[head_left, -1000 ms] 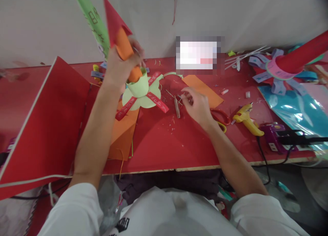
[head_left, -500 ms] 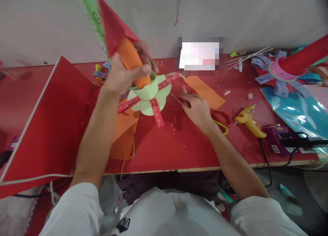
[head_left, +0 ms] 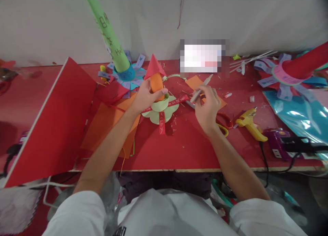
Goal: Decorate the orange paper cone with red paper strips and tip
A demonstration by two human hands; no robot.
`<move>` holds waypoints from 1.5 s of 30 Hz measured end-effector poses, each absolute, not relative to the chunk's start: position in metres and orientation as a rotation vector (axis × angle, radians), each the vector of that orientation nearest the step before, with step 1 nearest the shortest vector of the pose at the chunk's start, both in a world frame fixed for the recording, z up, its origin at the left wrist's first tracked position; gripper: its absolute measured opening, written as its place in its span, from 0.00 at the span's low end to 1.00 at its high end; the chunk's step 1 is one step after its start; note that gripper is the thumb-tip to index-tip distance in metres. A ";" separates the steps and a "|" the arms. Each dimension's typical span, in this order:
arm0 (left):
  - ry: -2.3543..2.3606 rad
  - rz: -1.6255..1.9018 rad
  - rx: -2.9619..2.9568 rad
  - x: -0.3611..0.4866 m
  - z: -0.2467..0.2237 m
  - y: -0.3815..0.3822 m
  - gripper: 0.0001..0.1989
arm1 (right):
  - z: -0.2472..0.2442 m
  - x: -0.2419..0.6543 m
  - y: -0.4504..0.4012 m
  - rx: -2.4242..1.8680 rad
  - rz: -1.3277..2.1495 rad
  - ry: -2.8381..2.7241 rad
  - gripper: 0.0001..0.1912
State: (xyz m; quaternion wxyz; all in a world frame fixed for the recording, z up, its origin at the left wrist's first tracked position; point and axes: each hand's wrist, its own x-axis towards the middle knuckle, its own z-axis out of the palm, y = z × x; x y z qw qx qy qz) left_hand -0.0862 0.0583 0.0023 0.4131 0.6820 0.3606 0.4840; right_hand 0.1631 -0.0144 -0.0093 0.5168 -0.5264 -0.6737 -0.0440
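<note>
My left hand (head_left: 147, 96) is wrapped round the orange paper tube (head_left: 156, 83) of a paper rocket, which stands upright on the table. A red paper cone (head_left: 155, 68) tops the tube. Its foot is a pale green flower-shaped paper base (head_left: 171, 113) with red strips; the front strip (head_left: 162, 123) reads "Happy". In my right hand (head_left: 207, 106) is a slim pale pen (head_left: 208, 80), pinched with its upper end pointing up and away. Scissors (head_left: 224, 121) with red and yellow handles lie partly hidden beneath this hand, and orange paper (head_left: 194, 82) is behind it.
A yellow glue gun (head_left: 249, 123) and purple power box (head_left: 278, 143) with cables are at right. A green paper rocket (head_left: 112, 41) stands behind left; a red one (head_left: 304, 65) leans at far right. A red board (head_left: 56, 126) rises at left. A bright screen (head_left: 201, 58) is by the wall.
My left hand has brought the paper rocket down and right, from tilted in the air to upright on the table. My right hand has picked up the pen.
</note>
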 end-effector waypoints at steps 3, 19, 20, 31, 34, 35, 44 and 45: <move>0.949 1.274 1.730 -0.091 -0.016 0.046 0.39 | -0.005 0.159 -0.018 -1.207 -0.123 -1.593 0.09; 1.224 1.350 1.848 -0.075 -0.001 -0.004 0.21 | 0.009 0.146 -0.038 -0.909 -0.109 -1.508 0.10; 1.226 1.307 1.887 -0.073 0.000 -0.007 0.21 | 0.012 0.144 -0.041 -0.871 -0.130 -1.493 0.10; 1.236 1.113 2.053 -0.057 0.004 -0.029 0.23 | 0.020 0.140 -0.056 -0.883 -0.262 -1.649 0.13; 1.247 1.139 2.052 -0.057 0.003 -0.029 0.22 | 0.021 0.140 -0.054 -0.918 -0.257 -1.671 0.13; 1.244 1.143 2.053 -0.057 0.003 -0.029 0.22 | 0.022 0.140 -0.054 -0.917 -0.249 -1.684 0.13; 1.198 1.143 2.058 -0.059 0.002 -0.029 0.23 | 0.022 0.139 -0.054 -0.885 -0.137 -1.722 0.15; 1.194 1.143 2.058 -0.059 0.002 -0.029 0.23 | 0.021 0.139 -0.054 -0.906 -0.118 -1.734 0.15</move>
